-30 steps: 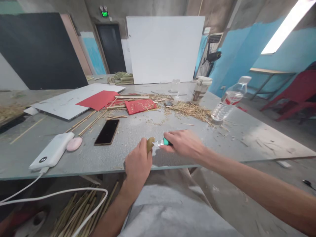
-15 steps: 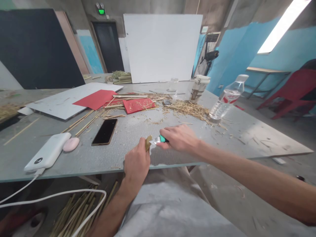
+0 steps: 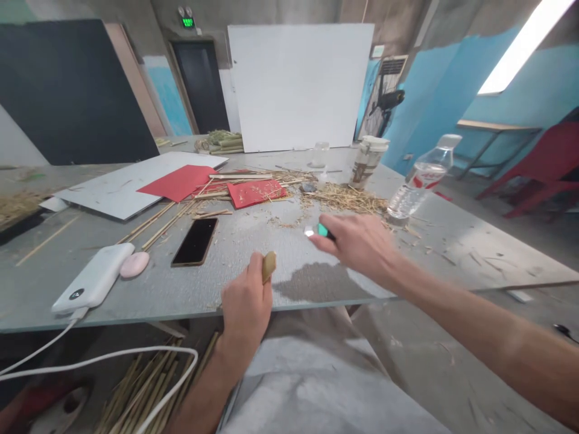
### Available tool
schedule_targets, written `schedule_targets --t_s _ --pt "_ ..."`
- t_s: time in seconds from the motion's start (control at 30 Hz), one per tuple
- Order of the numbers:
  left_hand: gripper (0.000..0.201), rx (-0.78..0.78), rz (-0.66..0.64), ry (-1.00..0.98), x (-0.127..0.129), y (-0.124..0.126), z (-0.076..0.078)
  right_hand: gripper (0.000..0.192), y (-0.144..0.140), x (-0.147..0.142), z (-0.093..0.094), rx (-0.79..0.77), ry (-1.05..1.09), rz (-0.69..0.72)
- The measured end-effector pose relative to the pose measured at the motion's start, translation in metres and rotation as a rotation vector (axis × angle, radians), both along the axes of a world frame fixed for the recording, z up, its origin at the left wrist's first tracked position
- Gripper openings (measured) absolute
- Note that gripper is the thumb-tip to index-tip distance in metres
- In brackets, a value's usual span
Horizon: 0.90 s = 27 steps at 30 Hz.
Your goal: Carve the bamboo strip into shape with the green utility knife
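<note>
My left hand [image 3: 247, 296], low over the table's front edge, is closed round a short yellowish-green stalk piece [image 3: 269, 266] whose end sticks out above the fingers. To its right and a little farther off, my right hand [image 3: 357, 241] is closed on a utility knife with a green body [image 3: 322, 230]. The knife's tip end is bright and points left, apart from the stalk. Most of the knife's handle is hidden inside the fist. Dry straw shavings [image 3: 350, 198] lie on the grey table [image 3: 244, 241] beyond my right hand.
A phone [image 3: 194, 242], a white power bank [image 3: 93, 280] with a cable and a pink round case [image 3: 134, 264] lie left. Red paper sheets [image 3: 257, 193] and thin stalks are farther back. A water bottle [image 3: 423, 178] and a paper cup [image 3: 367, 161] stand right. Stalks [image 3: 140, 386] lie below the table.
My right hand has drawn the knife away from the stalk, rightward and farther out over the table. My left hand keeps its hold on the stalk with little movement.
</note>
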<state>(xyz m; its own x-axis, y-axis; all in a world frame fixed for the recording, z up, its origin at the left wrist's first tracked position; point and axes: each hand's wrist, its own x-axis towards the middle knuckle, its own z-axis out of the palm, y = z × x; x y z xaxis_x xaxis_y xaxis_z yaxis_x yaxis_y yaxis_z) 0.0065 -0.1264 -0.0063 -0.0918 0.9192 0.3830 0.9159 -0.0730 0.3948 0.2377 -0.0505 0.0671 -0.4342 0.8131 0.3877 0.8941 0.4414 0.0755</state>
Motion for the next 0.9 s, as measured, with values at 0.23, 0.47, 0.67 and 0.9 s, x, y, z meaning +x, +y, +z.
schedule_targets --t_s 0.23,0.47,0.67,0.9 --pt "0.011 -0.082 -0.009 0.056 0.008 -0.008 -0.002 0.09 -0.023 -0.027 -0.012 -0.107 -0.031 0.225" --pt "0.012 -0.059 -0.02 0.053 0.01 -0.002 -0.006 0.093 -0.023 -0.026 -0.027 -0.133 -0.046 0.246" --pt "0.018 0.04 -0.091 0.004 0.007 -0.026 -0.015 0.084 0.008 -0.018 -0.017 -0.1 -0.013 0.124" --pt "0.037 0.089 -0.2 -0.402 -0.008 -0.027 0.004 0.081 0.046 0.023 0.016 0.087 0.162 -0.19"
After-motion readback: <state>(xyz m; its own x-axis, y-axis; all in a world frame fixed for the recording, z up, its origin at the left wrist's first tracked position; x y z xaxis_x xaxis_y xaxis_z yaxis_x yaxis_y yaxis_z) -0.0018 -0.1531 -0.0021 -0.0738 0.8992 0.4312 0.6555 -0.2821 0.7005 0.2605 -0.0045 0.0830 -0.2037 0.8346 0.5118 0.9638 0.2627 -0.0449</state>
